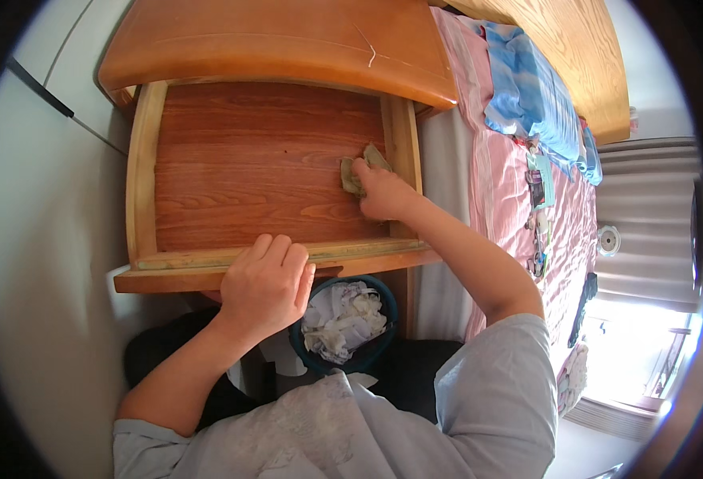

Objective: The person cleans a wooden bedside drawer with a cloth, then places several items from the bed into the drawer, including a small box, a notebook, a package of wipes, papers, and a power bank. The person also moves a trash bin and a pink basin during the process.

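Note:
A wooden drawer [255, 161] is pulled out from under the top of a wooden cabinet [267, 36]. Its reddish wood-grain bottom is bare apart from a small dark speck. My left hand [267, 275] rests over the drawer's front panel [172, 280], its fingers curled on the upper edge. Inside, near the right side wall, my right hand [385, 191] grips a crumpled olive-green cloth [351, 178] against the drawer bottom. Part of the cloth is hidden under my fingers.
Below the drawer stands a dark teal bin [390, 299] filled with crumpled white paper [342, 320]. A white thread [371, 57] lies on the cabinet top. To the right is a bed with a pink striped sheet [495, 197] and blue pillow [525, 90]. White cabinet doors [46, 197] border the left.

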Tool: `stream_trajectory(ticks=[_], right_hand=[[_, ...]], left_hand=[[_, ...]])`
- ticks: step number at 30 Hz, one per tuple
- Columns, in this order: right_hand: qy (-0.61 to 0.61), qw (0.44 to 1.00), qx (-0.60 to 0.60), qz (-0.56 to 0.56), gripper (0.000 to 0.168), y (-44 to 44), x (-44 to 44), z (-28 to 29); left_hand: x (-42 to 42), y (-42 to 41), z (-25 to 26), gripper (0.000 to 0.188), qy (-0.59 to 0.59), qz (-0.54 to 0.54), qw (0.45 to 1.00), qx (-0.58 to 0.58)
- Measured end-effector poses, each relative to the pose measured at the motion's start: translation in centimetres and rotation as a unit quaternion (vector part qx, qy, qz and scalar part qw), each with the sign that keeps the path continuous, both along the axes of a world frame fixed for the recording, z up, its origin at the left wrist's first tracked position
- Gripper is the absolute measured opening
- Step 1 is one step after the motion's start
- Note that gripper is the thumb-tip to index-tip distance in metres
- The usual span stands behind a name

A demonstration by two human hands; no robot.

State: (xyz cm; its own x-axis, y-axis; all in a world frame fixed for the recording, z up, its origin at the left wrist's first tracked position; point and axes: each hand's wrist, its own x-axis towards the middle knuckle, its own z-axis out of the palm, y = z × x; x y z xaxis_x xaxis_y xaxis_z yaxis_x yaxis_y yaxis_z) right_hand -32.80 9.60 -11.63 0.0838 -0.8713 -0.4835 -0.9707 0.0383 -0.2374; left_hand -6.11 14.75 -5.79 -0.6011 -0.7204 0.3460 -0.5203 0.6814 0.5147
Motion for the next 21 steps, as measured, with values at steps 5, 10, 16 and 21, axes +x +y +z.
stream_trajectory(ticks=[5,10,16,21], right_hand=[[-0.214,0.959,-0.033,-0.184,0.053,-1.1,2.3,2.3],[0.002,0.986,-0.142,0.083,0.054,-1.1,0.7,3.5],[0.147,0.980,0.003,0.133,0.053,1.9,1.3,0.7],[-0.024,1.000,0.008,-0.013,0.048,2.5,1.5,-0.2]], left_hand=[[0.1,0.0,-0.1,0.016,-0.012,0.002,1.000,0.002],[0.1,0.1,-0.1,0.015,-0.021,0.006,1.000,-0.002],[0.1,0.0,-0.1,0.015,-0.011,0.003,1.000,0.001],[0.0,0.1,0.0,0.015,-0.031,0.011,0.999,0.013]])
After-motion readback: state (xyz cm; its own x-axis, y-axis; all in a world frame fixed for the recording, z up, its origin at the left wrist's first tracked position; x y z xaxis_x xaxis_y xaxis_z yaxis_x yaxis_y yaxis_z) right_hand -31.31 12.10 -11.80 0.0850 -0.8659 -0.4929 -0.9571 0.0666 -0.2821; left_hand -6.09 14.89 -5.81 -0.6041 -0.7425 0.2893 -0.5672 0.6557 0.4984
